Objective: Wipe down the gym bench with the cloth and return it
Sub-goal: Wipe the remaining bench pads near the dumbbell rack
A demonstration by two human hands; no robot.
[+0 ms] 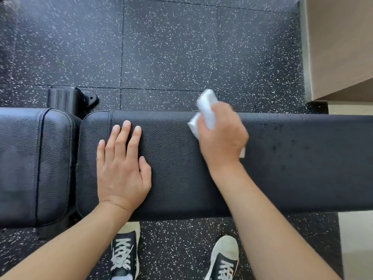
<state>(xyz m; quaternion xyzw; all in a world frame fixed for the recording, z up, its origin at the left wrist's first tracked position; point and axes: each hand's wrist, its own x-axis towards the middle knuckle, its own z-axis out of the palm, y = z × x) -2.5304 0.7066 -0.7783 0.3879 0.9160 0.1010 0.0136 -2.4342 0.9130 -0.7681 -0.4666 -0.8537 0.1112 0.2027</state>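
Observation:
A black padded gym bench (302,168) runs across the view from left to right, with a separate seat pad (30,168) at its left end. My right hand (222,138) is shut on a folded white cloth (207,108), which sticks out past my fingers at the bench's far edge and looks blurred. My left hand (121,166) lies flat on the long pad near its left end, fingers spread, holding nothing. Small dark droplets speckle the pad to the right of the cloth.
Black rubber floor tiles (171,47) with white flecks surround the bench. A black bench foot (68,100) sticks out behind the seat pad. A beige wall or cabinet (343,47) stands at the far right. My two sneakers (125,257) stand in front of the bench.

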